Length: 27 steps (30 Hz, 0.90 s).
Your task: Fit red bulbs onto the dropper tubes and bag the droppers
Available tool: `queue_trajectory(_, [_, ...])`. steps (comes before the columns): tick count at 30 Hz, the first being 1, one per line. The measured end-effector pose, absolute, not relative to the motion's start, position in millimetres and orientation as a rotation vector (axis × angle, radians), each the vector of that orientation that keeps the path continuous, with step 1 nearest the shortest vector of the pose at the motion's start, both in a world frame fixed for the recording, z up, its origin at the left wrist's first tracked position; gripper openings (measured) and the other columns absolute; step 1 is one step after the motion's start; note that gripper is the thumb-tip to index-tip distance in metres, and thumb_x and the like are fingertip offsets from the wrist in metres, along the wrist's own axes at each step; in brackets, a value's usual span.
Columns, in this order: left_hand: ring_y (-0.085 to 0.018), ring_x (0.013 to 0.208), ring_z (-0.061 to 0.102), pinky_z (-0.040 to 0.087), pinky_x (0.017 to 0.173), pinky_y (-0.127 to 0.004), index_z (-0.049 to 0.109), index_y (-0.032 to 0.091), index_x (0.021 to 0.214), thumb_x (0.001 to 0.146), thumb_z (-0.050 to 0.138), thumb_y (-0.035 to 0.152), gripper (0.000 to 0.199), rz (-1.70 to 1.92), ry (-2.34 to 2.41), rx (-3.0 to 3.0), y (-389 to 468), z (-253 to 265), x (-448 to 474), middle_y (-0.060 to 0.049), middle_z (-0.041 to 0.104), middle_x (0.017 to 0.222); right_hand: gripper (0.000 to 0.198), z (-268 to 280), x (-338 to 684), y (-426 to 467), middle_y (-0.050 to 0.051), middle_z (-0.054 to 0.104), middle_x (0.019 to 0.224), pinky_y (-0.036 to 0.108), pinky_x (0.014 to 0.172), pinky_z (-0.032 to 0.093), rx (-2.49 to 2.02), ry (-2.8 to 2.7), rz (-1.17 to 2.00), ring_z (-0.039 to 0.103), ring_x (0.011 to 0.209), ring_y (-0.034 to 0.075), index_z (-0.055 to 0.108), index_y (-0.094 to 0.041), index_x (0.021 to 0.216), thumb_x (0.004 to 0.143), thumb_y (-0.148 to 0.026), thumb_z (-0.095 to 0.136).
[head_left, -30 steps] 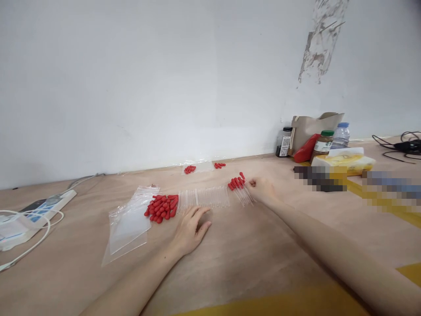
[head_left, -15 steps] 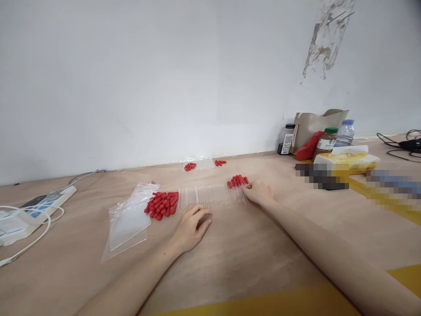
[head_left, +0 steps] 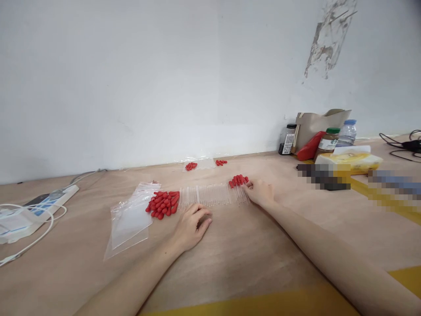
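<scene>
My left hand (head_left: 191, 228) rests on the table with its fingers apart and loosely curled, holding nothing. Just beyond its fingertips lies a row of clear thin glass tubes (head_left: 210, 195), side by side. A heap of red rubber bulbs (head_left: 163, 205) sits left of that row. To its right are several glass droppers (head_left: 239, 180) with red bulbs fitted on their far ends. My right hand (head_left: 260, 192) is at the right edge of this group, thumb and forefinger pinched on a dropper there; the fingers partly hide it.
Clear zip bags (head_left: 131, 224) lie left of the bulbs. Near the wall is another bag (head_left: 205, 163) with red bulbs at it. A power strip (head_left: 62, 199) with cables is at far left. A beige bag (head_left: 317, 120), jars, a bottle and a tissue pack (head_left: 350, 162) stand at right.
The view has shifted very slightly. Both hands stay in nearly the same places, the right one still at the droppers' right edge.
</scene>
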<state>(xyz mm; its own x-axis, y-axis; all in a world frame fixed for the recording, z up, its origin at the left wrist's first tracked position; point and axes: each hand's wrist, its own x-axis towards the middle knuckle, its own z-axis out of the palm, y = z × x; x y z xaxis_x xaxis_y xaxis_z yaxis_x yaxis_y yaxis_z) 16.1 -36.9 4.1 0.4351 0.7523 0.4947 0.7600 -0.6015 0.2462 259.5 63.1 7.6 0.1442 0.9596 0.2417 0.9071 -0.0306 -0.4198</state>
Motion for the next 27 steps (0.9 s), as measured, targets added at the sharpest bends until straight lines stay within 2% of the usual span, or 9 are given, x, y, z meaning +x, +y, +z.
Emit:
queue_trajectory(4, [-0.022, 0.085, 0.050, 0.034, 0.076, -0.036, 0.061, 0.021, 0.084, 0.080, 0.051, 0.029, 0.014, -0.834, -1.544, -2.286, -33.2, 12.9, 8.6, -0.004, 0.058, 0.087, 0.028, 13.4, 248.4, 55.9, 0.004, 0.065, 0.079, 0.038, 0.079, 0.029, -1.866, -1.810, 0.084, 0.058, 0.077, 0.021, 0.063, -0.021, 0.082, 0.076, -0.042, 0.045])
queue_trajectory(7, [-0.025, 0.088, 0.049, 0.033, 0.075, -0.037, 0.062, 0.021, 0.080, 0.078, 0.051, 0.031, 0.014, -0.792, -1.694, -2.011, -22.3, 25.6, -12.6, -0.005, 0.059, 0.086, 0.028, 16.5, 234.2, 51.5, 0.003, 0.064, 0.075, 0.039, 0.079, 0.027, -1.783, -1.935, 0.071, 0.057, 0.074, 0.019, 0.064, -0.022, 0.075, 0.077, -0.040, 0.043])
queue_trajectory(10, [-0.026, 0.088, 0.051, 0.034, 0.074, -0.038, 0.063, 0.023, 0.075, 0.076, 0.051, 0.034, 0.017, -0.793, -1.906, -1.767, -9.8, 38.7, -46.9, -0.005, 0.060, 0.086, 0.030, 17.6, 220.1, 52.9, 0.004, 0.063, 0.071, 0.040, 0.078, 0.025, -1.811, -2.013, 0.084, 0.056, 0.073, 0.020, 0.064, -0.021, 0.068, 0.078, -0.037, 0.041])
queue_trajectory(14, [-0.028, 0.085, 0.055, 0.039, 0.069, -0.035, 0.064, 0.022, 0.072, 0.071, 0.053, 0.041, 0.022, -0.833, -2.238, -1.520, -0.7, 49.8, -96.0, -0.006, 0.062, 0.084, 0.020, 20.5, 206.9, 61.8, 0.007, 0.063, 0.076, 0.038, 0.080, 0.025, -1.939, -2.071, 0.123, 0.056, 0.079, 0.021, 0.063, -0.018, 0.072, 0.074, -0.029, 0.046])
queue_trajectory(20, [-0.024, 0.081, 0.059, 0.042, 0.062, -0.027, 0.064, 0.020, 0.079, 0.070, 0.052, 0.042, 0.026, -0.790, -2.492, -1.619, 14.9, 50.4, -133.0, -0.004, 0.066, 0.085, 0.017, 31.6, 194.4, 73.3, 0.010, 0.063, 0.081, 0.041, 0.080, 0.025, -2.042, -2.094, 0.223, 0.056, 0.081, 0.023, 0.062, -0.015, 0.077, 0.068, -0.021, 0.050])
queue_trajectory(27, [-0.020, 0.061, 0.061, 0.040, 0.051, -0.023, 0.064, 0.019, 0.065, 0.064, 0.057, 0.042, 0.024, -0.651, -2.578, -1.795, 42.9, 46.2, -135.2, -0.001, 0.067, 0.063, 0.018, 37.0, 191.6, 80.6, 0.011, 0.063, 0.085, 0.042, 0.081, 0.027, -2.104, -2.100, 0.357, 0.056, 0.085, 0.023, 0.063, -0.016, 0.080, 0.068, -0.021, 0.051])
